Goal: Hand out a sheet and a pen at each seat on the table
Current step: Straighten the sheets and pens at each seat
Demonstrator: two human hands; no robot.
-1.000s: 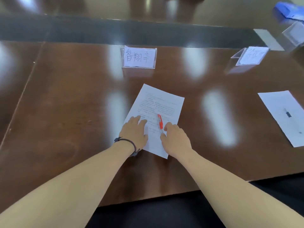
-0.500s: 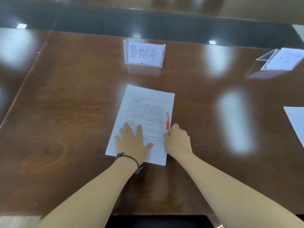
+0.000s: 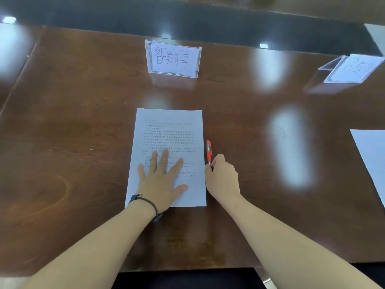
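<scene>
A printed white sheet (image 3: 170,134) lies straight on the brown table (image 3: 73,132), in front of a clear name card stand (image 3: 174,58). My left hand (image 3: 161,180) rests flat on the sheet's lower half with fingers spread. A red pen (image 3: 208,150) lies on the table just off the sheet's right edge, pointing away from me. My right hand (image 3: 223,176) has its fingers closed around the pen's near end.
A second name card stand (image 3: 354,68) sits at the far right. Another white sheet (image 3: 370,157) shows at the right edge, partly cut off. A dark strip (image 3: 187,19) runs along the table's far side. The table's near edge is just below my forearms.
The sheet has turned from a slant to lie square with the name card. My left hand flattened on it. The pen went from on the sheet to the table beside its right edge.
</scene>
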